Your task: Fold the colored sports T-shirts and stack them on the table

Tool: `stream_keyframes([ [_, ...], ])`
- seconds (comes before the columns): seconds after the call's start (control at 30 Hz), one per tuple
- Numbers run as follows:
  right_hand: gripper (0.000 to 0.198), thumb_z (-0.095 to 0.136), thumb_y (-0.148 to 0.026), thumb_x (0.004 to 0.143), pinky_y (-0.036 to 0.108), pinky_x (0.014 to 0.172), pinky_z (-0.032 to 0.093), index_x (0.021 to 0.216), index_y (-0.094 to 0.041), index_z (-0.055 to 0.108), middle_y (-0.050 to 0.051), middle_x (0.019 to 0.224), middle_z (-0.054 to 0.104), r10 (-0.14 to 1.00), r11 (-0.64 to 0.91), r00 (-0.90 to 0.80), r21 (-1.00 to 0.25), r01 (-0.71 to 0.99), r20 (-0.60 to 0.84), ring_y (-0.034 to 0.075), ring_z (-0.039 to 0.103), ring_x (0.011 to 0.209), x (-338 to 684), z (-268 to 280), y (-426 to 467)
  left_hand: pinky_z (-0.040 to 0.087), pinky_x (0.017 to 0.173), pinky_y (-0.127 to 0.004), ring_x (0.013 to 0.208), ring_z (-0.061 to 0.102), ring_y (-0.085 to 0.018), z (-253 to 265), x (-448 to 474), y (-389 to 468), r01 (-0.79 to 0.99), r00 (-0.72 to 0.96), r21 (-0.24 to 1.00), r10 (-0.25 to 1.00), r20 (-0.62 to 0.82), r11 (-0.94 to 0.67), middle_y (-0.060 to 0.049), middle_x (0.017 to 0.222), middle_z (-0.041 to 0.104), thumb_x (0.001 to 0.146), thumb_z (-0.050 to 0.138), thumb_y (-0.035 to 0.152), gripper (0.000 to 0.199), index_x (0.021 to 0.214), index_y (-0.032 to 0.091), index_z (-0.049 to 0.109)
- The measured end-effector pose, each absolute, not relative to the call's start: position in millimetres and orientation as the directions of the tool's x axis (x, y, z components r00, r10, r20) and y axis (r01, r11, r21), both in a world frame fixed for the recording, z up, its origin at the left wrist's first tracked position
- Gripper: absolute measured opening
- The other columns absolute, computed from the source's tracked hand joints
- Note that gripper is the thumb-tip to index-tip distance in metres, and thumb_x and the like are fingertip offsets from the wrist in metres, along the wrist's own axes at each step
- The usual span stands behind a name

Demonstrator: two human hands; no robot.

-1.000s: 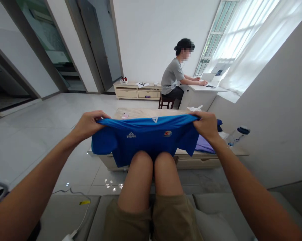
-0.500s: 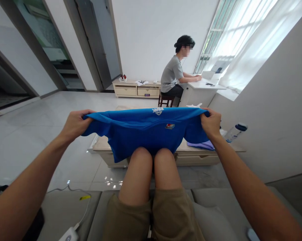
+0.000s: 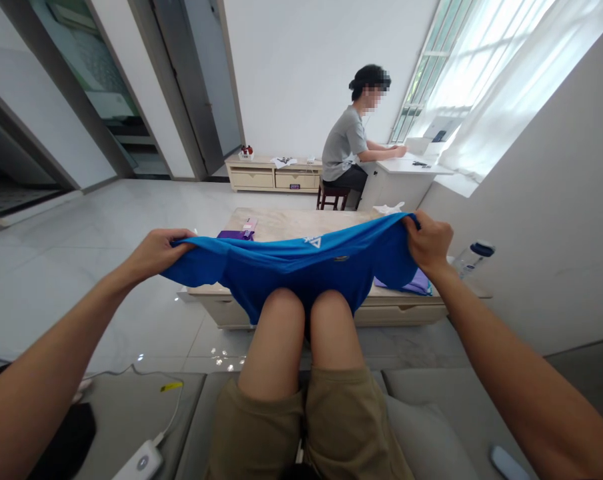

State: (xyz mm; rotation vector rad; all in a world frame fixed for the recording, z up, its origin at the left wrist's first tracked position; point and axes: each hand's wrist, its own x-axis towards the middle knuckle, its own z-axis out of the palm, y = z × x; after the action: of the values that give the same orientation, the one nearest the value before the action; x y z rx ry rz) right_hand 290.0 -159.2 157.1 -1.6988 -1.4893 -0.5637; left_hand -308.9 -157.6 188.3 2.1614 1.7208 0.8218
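Note:
A blue T-shirt with a white logo near its top edge hangs stretched between my two hands, above my knees. My left hand pinches one sleeve end at the left. At the right, my right hand grips the other sleeve end, slightly higher than the left one. The shirt's upper edge sags in the middle, and its lower part drops behind my knees, where its hem is hidden. Beyond the shirt is a low marble-topped table.
On the table are a purple folded item, purple cloth and a clear bottle. The grey sofa holds a white corded device. A person sits at a white desk in the back.
The shirt's top edge has gone from nearly straight to sagging and tilted, exposing more tabletop and the purple folded item. My left hand is slightly lower; my right hand has shifted a little right.

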Motion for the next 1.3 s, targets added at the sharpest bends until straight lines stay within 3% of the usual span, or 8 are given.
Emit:
stream_keyframes([
  [0.1,0.051,0.043,-0.055,0.111,0.032,0.067,0.031,0.086,-0.02,0.069,0.006,0.069,0.064,0.524,0.03,0.269,-0.334,0.942,0.808,0.023,0.056,0.067,290.1,147.9,-159.6,0.051,0.078,-0.028,0.08,0.063,-0.02,182.6,-309.5,-160.5,0.822,0.096,0.513,0.948,0.304,-0.248,-0.003,0.085,0.076,0.084,0.054,0.067,0.056,0.095,0.018,0.077],
  [0.2,0.055,0.039,-0.058,0.112,0.031,0.066,0.032,0.079,-0.022,0.065,0.004,0.065,0.061,0.535,0.096,0.24,-0.34,0.935,0.81,0.021,0.052,0.064,288.1,142.9,-159.6,0.05,0.076,-0.027,0.079,0.063,-0.02,179.7,-306.6,-161.3,0.843,0.092,0.487,0.954,0.284,-0.227,-0.003,0.083,0.073,0.087,0.05,0.064,0.052,0.094,0.018,0.075],
  [0.43,0.049,0.047,-0.055,0.11,0.031,0.064,0.023,0.091,-0.018,0.072,0.007,0.068,0.066,0.664,-0.023,0.038,-0.031,0.999,0.747,0.022,0.054,0.063,303.4,155.7,-163.7,0.047,0.078,-0.03,0.081,0.064,-0.022,178.2,-309.6,-155.7,0.954,0.074,0.244,0.927,0.369,-0.173,-0.006,0.094,0.077,0.095,0.041,0.055,0.051,0.109,0.021,0.075],
  [0.57,0.052,0.043,-0.055,0.113,0.033,0.065,0.017,0.092,-0.017,0.072,0.009,0.068,0.066,0.718,-0.124,0.044,0.065,0.99,0.695,0.021,0.051,0.062,311.6,171.7,-163.9,0.048,0.076,-0.032,0.08,0.066,-0.024,187.1,-316.2,-149.1,0.969,0.125,0.168,0.946,0.301,-0.182,-0.006,0.094,0.078,0.091,0.046,0.061,0.052,0.104,0.023,0.08],
  [0.93,0.048,0.049,-0.05,0.112,0.034,0.064,0.02,0.092,-0.016,0.075,0.013,0.073,0.07,0.714,-0.245,0.138,0.06,0.968,0.686,0.022,0.054,0.064,320.1,147.0,-146.7,0.059,0.08,-0.032,0.089,0.069,-0.025,177.0,-317.4,-145.5,0.818,0.103,0.521,0.952,0.288,-0.245,-0.005,0.1,0.08,0.084,0.057,0.073,0.058,0.103,0.024,0.079],
  [1.1,0.053,0.041,-0.054,0.114,0.033,0.074,0.038,0.109,-0.016,0.077,0.019,0.098,0.077,0.836,-0.22,0.177,0.021,0.975,0.519,0.029,0.067,0.087,301.9,156.3,-41.2,0.058,0.091,-0.034,0.093,0.069,-0.024,172.0,-304.7,-39.0,0.861,0.093,0.45,0.942,0.322,-0.239,-0.006,0.101,0.082,0.088,0.056,0.059,0.052,0.108,0.017,0.08],
  [1.2,0.048,0.043,-0.044,0.113,0.04,0.092,0.047,0.137,-0.011,0.069,0.025,0.125,0.076,0.855,-0.258,0.271,-0.092,0.962,0.441,0.035,0.069,0.113,271.2,148.6,24.6,0.057,0.099,-0.041,0.108,0.072,-0.03,148.4,-275.5,33.5,0.938,-0.084,0.348,0.972,0.22,0.002,-0.013,0.116,0.081,0.093,0.057,0.043,0.044,0.121,0.015,0.077],
  [1.3,0.062,0.049,-0.029,0.106,0.049,0.115,0.043,0.161,0.0,0.046,0.032,0.16,0.055,0.881,-0.204,0.239,-0.128,0.971,0.409,0.039,0.053,0.146,223.3,90.2,41.2,0.055,0.106,-0.055,0.134,0.063,-0.044,76.6,-231.1,55.3,0.947,-0.267,0.239,0.939,0.216,0.215,-0.027,0.144,0.069,0.095,0.057,0.035,0.056,0.144,0.009,0.065],
])
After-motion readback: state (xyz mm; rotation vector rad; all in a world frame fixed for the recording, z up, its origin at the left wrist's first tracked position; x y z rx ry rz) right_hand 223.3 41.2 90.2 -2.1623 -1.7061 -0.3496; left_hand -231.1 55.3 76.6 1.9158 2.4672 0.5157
